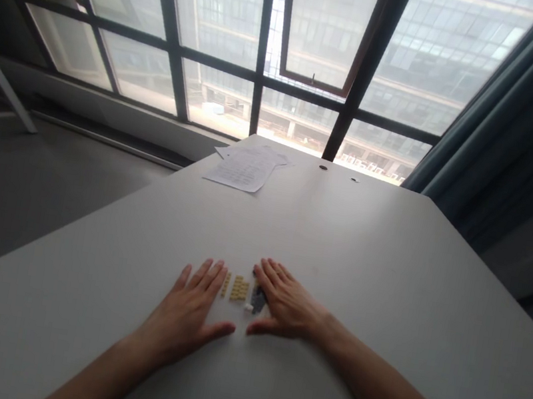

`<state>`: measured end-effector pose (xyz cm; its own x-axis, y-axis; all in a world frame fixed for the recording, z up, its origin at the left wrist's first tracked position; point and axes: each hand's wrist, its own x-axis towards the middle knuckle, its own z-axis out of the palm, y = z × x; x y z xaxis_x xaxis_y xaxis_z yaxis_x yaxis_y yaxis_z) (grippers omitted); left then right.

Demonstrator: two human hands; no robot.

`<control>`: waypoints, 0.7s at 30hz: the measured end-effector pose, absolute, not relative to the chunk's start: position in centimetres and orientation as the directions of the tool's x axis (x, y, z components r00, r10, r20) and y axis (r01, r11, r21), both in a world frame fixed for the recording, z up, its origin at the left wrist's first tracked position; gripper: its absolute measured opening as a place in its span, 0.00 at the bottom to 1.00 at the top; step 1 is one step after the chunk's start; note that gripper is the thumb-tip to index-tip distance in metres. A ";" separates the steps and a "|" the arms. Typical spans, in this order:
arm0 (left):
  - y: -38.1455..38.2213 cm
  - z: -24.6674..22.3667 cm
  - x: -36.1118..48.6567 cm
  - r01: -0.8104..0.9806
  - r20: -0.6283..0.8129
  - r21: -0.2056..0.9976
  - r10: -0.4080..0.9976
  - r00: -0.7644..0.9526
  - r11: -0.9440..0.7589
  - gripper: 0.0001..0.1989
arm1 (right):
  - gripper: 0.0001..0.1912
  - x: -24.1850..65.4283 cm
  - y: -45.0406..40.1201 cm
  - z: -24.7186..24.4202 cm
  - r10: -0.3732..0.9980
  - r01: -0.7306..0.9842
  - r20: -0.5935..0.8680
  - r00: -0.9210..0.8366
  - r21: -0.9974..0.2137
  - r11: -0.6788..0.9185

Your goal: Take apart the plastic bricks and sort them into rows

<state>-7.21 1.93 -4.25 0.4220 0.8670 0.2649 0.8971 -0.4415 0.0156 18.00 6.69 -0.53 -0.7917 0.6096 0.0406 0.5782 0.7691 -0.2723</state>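
My left hand (pixel 194 309) lies flat on the white table, fingers stretched forward and thumb out to the right. Beside its fingertips is a narrow column of small yellow pieces (pixel 226 285). Just right of that sits a larger block of yellow pieces (pixel 239 288) in rows. Palm down, my right hand (pixel 283 302) rests partly over some small dark pieces (pixel 257 300), with its thumb pointing left. A small white piece (pixel 249 307) lies at the left edge of the dark ones. What the right palm covers is hidden, and the pieces are too small to name.
Several printed paper sheets (pixel 246 168) lie at the table's far left. Two small round fittings, one a dark cable hole (pixel 323 167), are near the far edge. Large framed windows stand behind the table (pixel 363 255). A blue-grey curtain (pixel 491 120) hangs at right.
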 end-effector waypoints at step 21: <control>4.7 -3.3 -11.8 0.899 0.200 0.032 0.884 0.422 -0.436 0.45 | 0.31 14.5 7.8 -1.2 0.624 0.584 0.100 -0.775 -0.262 0.768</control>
<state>-11.77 4.72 -3.30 0.4218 0.8843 0.2004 0.8993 -0.4362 0.0320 14.54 7.79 -1.16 -0.7753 0.6236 0.1000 0.5840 0.7682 -0.2623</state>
